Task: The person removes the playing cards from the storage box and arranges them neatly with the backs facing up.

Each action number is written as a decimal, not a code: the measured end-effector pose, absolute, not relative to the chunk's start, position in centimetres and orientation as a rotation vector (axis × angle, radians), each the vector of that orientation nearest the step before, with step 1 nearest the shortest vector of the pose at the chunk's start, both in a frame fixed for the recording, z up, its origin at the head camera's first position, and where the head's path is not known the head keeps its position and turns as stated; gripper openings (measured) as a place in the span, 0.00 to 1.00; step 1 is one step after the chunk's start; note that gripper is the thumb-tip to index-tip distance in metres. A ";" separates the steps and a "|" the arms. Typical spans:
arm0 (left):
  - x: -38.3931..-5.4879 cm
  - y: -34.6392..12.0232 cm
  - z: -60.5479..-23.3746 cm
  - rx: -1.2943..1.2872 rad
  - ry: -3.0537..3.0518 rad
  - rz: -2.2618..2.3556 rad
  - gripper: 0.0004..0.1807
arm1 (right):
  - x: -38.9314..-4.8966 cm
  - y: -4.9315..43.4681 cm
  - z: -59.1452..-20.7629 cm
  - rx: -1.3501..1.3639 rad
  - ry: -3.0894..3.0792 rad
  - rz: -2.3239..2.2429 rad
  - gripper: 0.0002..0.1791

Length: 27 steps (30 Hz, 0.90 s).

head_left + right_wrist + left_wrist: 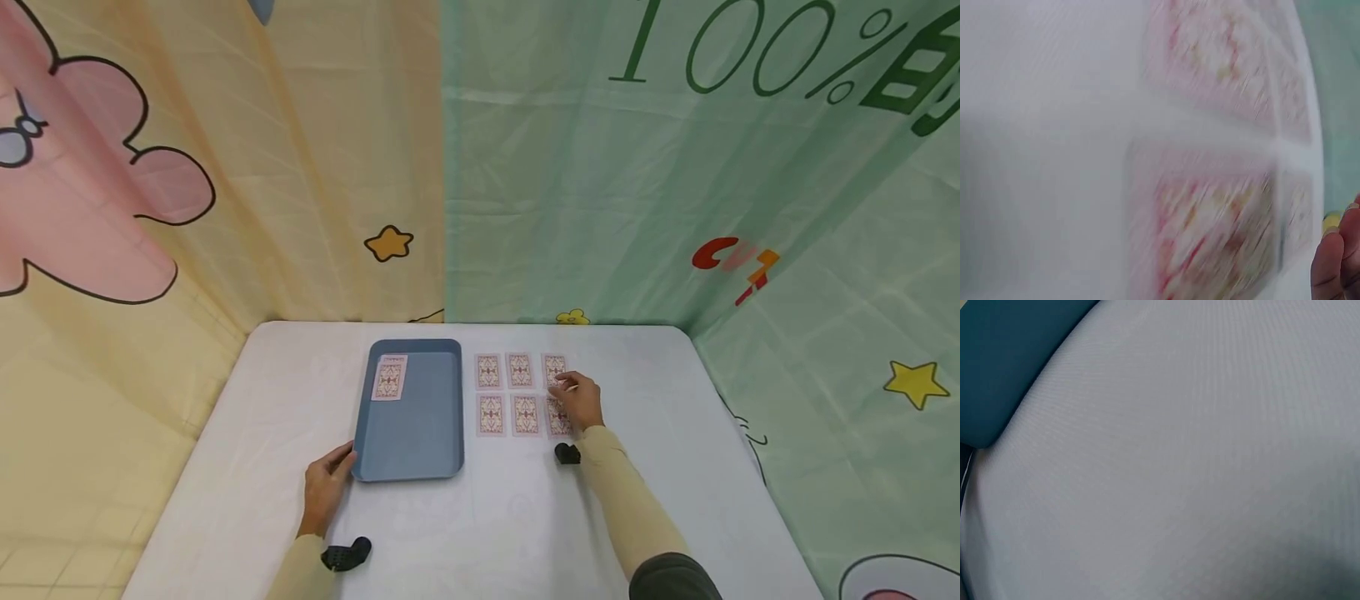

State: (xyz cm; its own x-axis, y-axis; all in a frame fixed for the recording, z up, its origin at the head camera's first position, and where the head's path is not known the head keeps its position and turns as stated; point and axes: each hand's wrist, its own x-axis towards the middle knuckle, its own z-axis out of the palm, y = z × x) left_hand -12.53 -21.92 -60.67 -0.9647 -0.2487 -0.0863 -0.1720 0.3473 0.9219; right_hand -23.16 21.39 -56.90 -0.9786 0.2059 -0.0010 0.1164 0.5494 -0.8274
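At the lower left corner of the blue-grey tray (408,446), my left hand (325,486) grips the rim with thumb and fingers; in the left wrist view only the tray (1004,356) shows, not the hand. Red-patterned playing cards (389,377) lie overlapped near the tray's upper left. Right of the tray, more cards (491,415) lie back up in two rows of three. My right hand (581,402) is over the rightmost column, fingertips at the lower part of its upper card (553,365). The fingertips (1329,256) look loosely bent, with nothing visible between them.
A white-covered table (450,542) carries everything, with printed curtains (555,183) close behind and at both sides. Black wrist-worn devices (347,555) sit at both wrists. The cards in the right wrist view are blurred.
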 end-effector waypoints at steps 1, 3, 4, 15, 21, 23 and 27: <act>-12.5 -21.9 -60.7 0.398 -2.522 -1.716 0.19 | -23.3 20.9 -56.7 -0.254 -2.682 1.421 0.14; -12.5 -22.0 -60.7 0.410 -2.527 -1.721 0.19 | -23.6 19.7 -56.4 -0.201 -2.690 1.427 0.14; -12.5 -22.0 -60.7 0.418 -2.532 -1.718 0.19 | -23.7 19.0 -56.2 -0.184 -2.694 1.435 0.14; -12.3 -21.9 -60.9 0.450 -2.518 -1.716 0.18 | -25.1 12.1 -55.1 0.094 -2.664 1.598 0.14; -12.5 -21.8 -60.8 0.425 -2.477 -1.733 0.17 | -25.8 9.1 -54.5 0.211 -2.639 1.684 0.14; -12.6 -21.7 -60.7 0.436 -2.472 -1.742 0.17 | -26.1 8.2 -54.4 0.255 -2.652 1.687 0.15; -12.6 -21.7 -60.6 0.438 -2.464 -1.749 0.17 | -26.5 6.3 -54.2 0.339 -2.657 1.686 0.15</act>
State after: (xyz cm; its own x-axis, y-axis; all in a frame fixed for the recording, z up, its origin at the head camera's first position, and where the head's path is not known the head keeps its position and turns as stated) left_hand -12.56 -21.74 -60.61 -0.9549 -0.2819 -0.0928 -0.1805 0.3036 0.9355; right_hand -26.53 6.28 -54.22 -0.9767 -0.1924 0.0947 -0.1676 0.4093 -0.8969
